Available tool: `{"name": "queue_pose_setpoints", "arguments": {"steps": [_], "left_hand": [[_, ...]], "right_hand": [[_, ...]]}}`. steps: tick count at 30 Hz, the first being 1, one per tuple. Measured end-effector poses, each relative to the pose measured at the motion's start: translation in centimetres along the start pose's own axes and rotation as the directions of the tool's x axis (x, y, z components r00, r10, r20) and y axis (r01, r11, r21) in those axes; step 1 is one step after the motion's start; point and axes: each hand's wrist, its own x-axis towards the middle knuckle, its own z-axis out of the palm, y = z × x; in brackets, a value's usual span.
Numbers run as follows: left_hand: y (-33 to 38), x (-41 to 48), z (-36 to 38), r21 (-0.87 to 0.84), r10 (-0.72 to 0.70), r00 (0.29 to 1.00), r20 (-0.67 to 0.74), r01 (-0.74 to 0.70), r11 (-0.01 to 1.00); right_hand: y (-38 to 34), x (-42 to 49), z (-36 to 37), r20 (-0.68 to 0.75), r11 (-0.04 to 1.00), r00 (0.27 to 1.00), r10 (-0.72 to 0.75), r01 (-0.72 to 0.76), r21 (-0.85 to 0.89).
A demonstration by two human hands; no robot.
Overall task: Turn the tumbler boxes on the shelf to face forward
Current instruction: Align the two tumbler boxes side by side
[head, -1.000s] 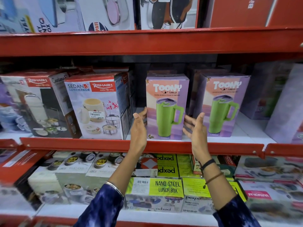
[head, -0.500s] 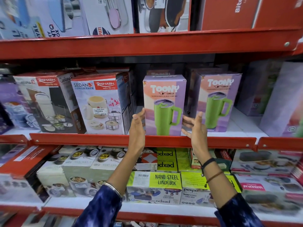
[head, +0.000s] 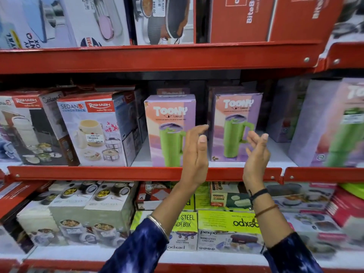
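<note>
Two purple Toony tumbler boxes stand on the middle red shelf (head: pixel 98 172), each showing a green tumbler on its front. The left tumbler box (head: pixel 167 133) faces forward at the shelf's front edge. The right tumbler box (head: pixel 234 127) stands further back, turned a little to the left. My left hand (head: pixel 194 152) is raised in the gap between them, fingers apart, holding nothing. My right hand (head: pixel 256 156) hovers in front of the right box's right edge, fingers loosely curled and empty. Further right stand more purple tumbler boxes (head: pixel 331 125), blurred and angled.
Rishabh lunch pack boxes (head: pixel 92 131) fill the shelf's left side. The upper shelf (head: pixel 177 58) holds cookware boxes and red BiteBu boxes (head: pixel 256 18). Below, green Nano Steel lunch boxes (head: pixel 226 229) and other boxes crowd the lower shelf.
Both hands have let go of the left tumbler box and moved right, toward the right box. The view has shifted right and closer.
</note>
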Motion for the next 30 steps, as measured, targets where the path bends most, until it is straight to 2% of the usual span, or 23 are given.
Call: {"name": "queue_pose_setpoints", "arguments": {"steps": [5,10,18,30], "left_hand": [[-2.3,0.6,4.0,0.01,-0.225,0.971,0.076,0.225,0.974],[-3.8,2.2,6.0,0.044,-0.409,0.911,0.061,0.407,0.913],[-3.5,1.9,6.1,-0.042,-0.44,0.895,0.069,0.443,0.895],[-1.6,-0.8,4.6,-0.034,-0.416,0.905,0.09,0.421,0.907]], "right_hand": [[0.9,3.7,-2.2,0.045,0.996,0.999,0.023,-0.019,-0.085],[1.7,6.0,-2.9,0.213,0.97,0.966,0.144,-0.095,-0.222],[1.5,6.7,-4.4,0.261,0.979,0.952,0.161,-0.119,-0.167],[-0.4,4.2,-6.6,0.311,0.972,0.938,0.154,-0.087,-0.218]]}}
